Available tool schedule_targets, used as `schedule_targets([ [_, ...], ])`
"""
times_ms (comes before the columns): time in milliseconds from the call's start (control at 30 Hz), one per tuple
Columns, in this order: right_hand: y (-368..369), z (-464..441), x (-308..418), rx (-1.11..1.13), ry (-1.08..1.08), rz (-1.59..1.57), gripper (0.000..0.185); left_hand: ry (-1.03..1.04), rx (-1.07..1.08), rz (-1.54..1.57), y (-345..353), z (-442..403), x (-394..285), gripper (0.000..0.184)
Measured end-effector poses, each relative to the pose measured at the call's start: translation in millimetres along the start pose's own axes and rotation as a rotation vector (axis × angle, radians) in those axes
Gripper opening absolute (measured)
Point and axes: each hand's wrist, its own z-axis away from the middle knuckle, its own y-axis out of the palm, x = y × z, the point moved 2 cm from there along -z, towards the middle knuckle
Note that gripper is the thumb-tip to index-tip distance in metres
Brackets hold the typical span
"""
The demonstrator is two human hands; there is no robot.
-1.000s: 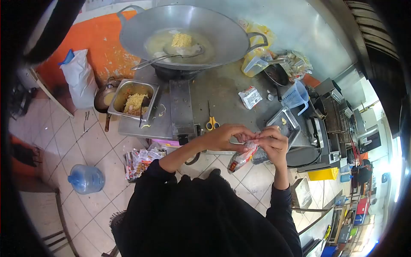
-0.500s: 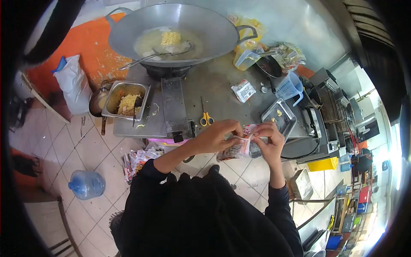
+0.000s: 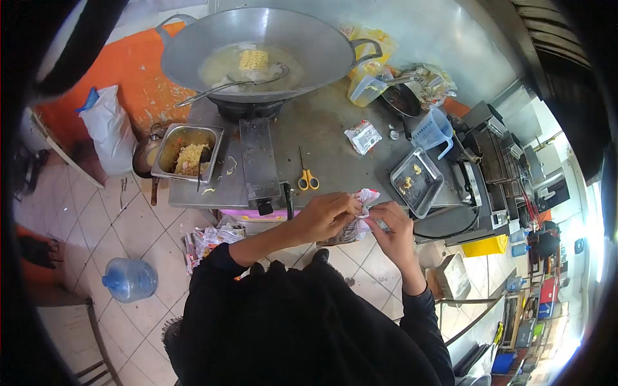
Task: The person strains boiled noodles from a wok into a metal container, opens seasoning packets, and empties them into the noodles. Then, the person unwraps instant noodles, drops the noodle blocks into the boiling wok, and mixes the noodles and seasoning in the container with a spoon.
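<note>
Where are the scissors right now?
The scissors lie on the metal counter in the head view, just above the left hand.

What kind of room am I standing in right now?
Probably a commercial kitchen: a very large wok sits on a burner, a steel tray of noodles is beside it, and the counter is metal.

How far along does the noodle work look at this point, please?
Done: a noodle block sits in the wok, and loose noodles lie in the steel pan. In hand: the left hand and right hand pinch a packet near its top. Apparently left: emptying it; its contents aren't visible. Another packet lies on the counter, possibly unopened.
</note>
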Motion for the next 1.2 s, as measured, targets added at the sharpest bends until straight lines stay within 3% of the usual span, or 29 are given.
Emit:
schedule_targets([
  [200, -5.1, -3.1, 7.5, 0.104, -0.160, 0.146, 0.011, 0.041, 0.011, -0.041, -1.3, 6.5, -0.5, 0.017],
  [367, -10.7, -1.0, 12.7, 0.157, -0.165, 0.149, 0.010, 0.017, 0.049, -0.013, -5.7, 9.8, -7.1, 0.016],
  [567, -1.0, -1.9, 7.5, 0.221, -0.242, 0.187, 0.016, -0.269, 0.195, 0.100, -13.0, -6.5, -17.2, 0.013],
  [633, 4.6, -2.6, 7.5, 0.251, -0.293, 0.183, 0.017, -0.139, 0.351, -0.060, -9.9, -4.6, -12.5, 0.016],
  [733, 11.7, -3.2, -0.7, 0.289, -0.308, 0.275, 0.017, -0.055, 0.326, -0.101, -3.8, 1.6, -1.1, 0.017],
  [967, 11.3, -0.9, 0.6, 0.283, -0.421, 0.146, 0.021, 0.015, 0.415, -0.213, -11.2, 7.3, -10.0, 0.013],
  [1033, 7.7, 2.3, 8.4, 0.208, -0.630, 0.164, 0.020, 0.072, 0.445, -0.220, -19.3, 6.5, -14.4, 0.013],
  [1200, -5.0, 12.3, -2.3, 0.167, -0.487, 0.095, 0.017, -0.010, 0.299, -0.120, -33.0, -0.9, -30.6, 0.012],
])
